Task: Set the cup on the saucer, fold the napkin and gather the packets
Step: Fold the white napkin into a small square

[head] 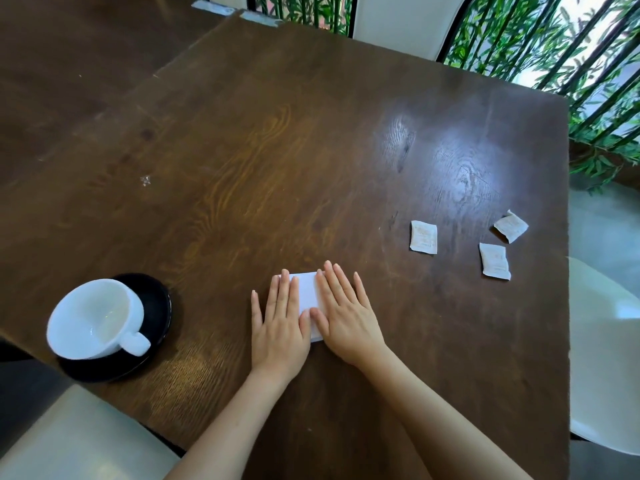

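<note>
A white cup (93, 318) stands on a black saucer (157, 306) near the table's left front edge, its handle pointing toward me. A folded white napkin (307, 292) lies flat in the middle front. My left hand (278, 327) and my right hand (346, 315) press flat on it side by side, fingers spread, covering most of it. Three small beige packets lie apart on the right: one (423, 236) nearest the napkin, one (495, 261) further right, one (510, 226) near the right edge.
The dark wooden table (277, 150) stretches far ahead. White chairs stand at the right (606, 358), at the lower left (69, 441) and behind the far edge. Green bamboo stems (571, 57) line the window at the back right.
</note>
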Demonstrator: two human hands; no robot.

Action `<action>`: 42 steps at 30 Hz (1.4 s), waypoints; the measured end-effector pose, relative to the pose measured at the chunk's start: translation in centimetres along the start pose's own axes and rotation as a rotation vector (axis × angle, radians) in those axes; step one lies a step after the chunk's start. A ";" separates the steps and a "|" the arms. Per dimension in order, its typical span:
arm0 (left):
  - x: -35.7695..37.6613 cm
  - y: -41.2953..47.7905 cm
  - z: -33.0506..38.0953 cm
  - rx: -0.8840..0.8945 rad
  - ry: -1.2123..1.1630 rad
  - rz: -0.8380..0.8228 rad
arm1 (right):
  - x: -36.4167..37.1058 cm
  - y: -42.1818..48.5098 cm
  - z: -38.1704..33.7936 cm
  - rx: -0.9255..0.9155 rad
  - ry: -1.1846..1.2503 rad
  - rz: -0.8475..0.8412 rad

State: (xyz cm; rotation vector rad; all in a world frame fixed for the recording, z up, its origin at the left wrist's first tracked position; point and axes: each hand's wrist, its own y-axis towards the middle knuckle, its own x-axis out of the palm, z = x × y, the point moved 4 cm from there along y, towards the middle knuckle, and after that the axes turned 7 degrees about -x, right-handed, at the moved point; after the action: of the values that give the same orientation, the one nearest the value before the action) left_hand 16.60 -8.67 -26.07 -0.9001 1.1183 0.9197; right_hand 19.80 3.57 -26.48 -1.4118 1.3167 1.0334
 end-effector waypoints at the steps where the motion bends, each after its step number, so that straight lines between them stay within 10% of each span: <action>1: 0.0 0.0 -0.1 -0.005 -0.005 -0.021 | -0.1 0.0 0.0 -0.005 0.002 -0.004; 11: -3.4 -0.6 -2.6 -0.271 -0.540 0.072 | -3.7 -3.4 2.8 0.330 0.262 0.194; 15: -3.2 -0.4 -2.5 -0.513 -0.646 -0.135 | -4.4 -2.9 2.7 0.599 0.668 0.124; 23: -2.6 -0.4 -2.3 -0.605 -0.875 -0.498 | -3.5 -2.9 1.2 0.649 0.904 -0.071; 28: -3.5 -4.1 -3.4 -0.615 -1.312 -0.334 | -2.6 -4.6 -0.7 0.591 1.359 -0.124; 42: -5.8 -10.7 -14.5 -0.831 -1.680 -0.167 | -1.5 -1.5 -10.3 0.292 1.198 -0.332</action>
State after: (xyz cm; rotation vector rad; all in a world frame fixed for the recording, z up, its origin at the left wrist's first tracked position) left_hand 20.69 -26.72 -21.98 -0.4839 -0.8185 1.4996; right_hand 21.11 -6.13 -22.51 -1.9864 1.8150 -0.3538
